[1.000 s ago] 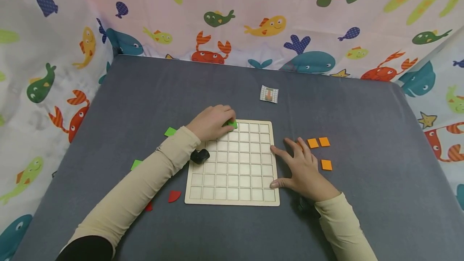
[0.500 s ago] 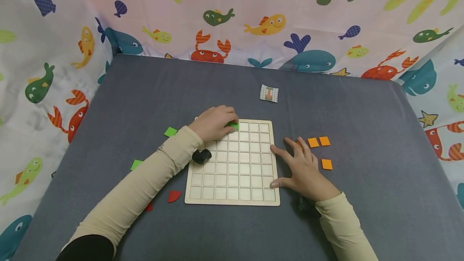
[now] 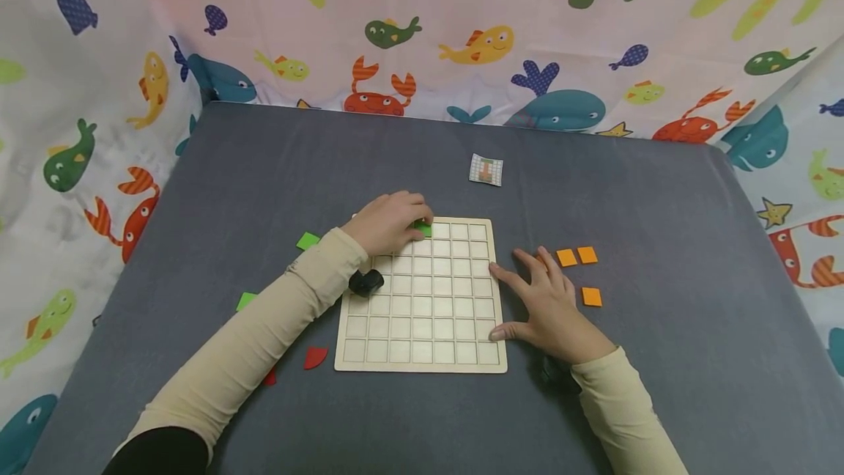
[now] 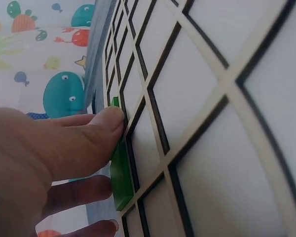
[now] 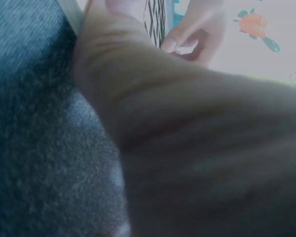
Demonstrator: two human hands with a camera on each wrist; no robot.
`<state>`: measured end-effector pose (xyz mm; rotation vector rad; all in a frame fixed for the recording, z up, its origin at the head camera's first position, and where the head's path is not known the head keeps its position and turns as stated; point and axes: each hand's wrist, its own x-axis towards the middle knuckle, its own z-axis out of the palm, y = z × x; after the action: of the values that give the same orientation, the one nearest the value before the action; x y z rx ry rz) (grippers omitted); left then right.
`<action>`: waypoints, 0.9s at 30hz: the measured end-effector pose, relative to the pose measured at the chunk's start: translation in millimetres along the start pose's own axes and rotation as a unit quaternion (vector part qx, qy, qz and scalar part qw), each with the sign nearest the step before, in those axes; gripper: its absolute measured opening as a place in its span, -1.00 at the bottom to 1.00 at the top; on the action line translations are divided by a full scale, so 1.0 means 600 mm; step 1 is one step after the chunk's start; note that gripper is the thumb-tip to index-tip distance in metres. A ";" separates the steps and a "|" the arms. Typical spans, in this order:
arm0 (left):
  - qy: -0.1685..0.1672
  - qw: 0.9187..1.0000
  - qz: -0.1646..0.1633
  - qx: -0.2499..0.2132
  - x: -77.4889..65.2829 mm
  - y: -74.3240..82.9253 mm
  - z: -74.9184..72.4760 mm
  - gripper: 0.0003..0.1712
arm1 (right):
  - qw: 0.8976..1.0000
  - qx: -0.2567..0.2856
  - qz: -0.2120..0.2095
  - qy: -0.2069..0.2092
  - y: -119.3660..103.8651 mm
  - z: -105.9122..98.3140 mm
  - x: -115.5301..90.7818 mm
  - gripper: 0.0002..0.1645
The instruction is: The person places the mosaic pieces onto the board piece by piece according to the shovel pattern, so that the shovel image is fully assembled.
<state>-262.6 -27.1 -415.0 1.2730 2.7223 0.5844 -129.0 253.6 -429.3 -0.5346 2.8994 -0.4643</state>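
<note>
A pale wooden grid board (image 3: 422, 328) lies flat on the grey table. Over its far edge, my left hand (image 3: 387, 222) pinches a green tile (image 3: 424, 228) in the far row of squares. In the left wrist view the thumb lies across that green tile (image 4: 120, 180), which stands slightly above the grid bars; part of it is hidden by the thumb. My right hand (image 3: 550, 310) has its fingers spread, with thumb and index fingertip touching the board's right edge. The right wrist view is mostly filled by the right hand itself (image 5: 138, 94).
Orange square tiles (image 3: 591, 297) lie right of the right hand. Left of the board are green tiles (image 3: 308, 241) and red quarter-round pieces (image 3: 315, 358), some partly behind the left forearm. A small printed pattern card (image 3: 486, 170) lies beyond the board. Fish-patterned cloth (image 3: 435, 79) hangs behind the table.
Half a second to one second ago, the left hand shifted very slightly right with the green tile. Since then the hands have stayed nearly in place; the head view has moved a little.
</note>
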 end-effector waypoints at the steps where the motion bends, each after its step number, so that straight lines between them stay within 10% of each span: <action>1: 0.000 1.000 -0.002 0.000 -0.003 -0.001 -0.001 -0.77 | 1.000 -0.001 -0.004 0.000 0.000 0.000 0.000 0.24; 9: 0.023 0.999 -0.027 0.002 -0.044 -0.011 -0.025 -0.72 | 0.999 0.000 -0.051 -0.006 0.001 -0.004 0.001 0.24; 18: 0.043 0.994 -0.084 0.048 -0.144 -0.050 -0.060 -0.70 | 0.992 0.020 -0.127 -0.002 -0.004 -0.002 0.007 0.36; 27: 0.040 0.991 -0.113 0.057 -0.227 -0.086 -0.048 -0.62 | 0.993 0.014 -0.115 -0.019 -0.009 -0.001 0.004 0.38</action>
<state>-217.9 -168.9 -419.6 0.9606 2.9501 0.4723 -129.6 248.2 -426.9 -0.8677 2.8034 -0.5169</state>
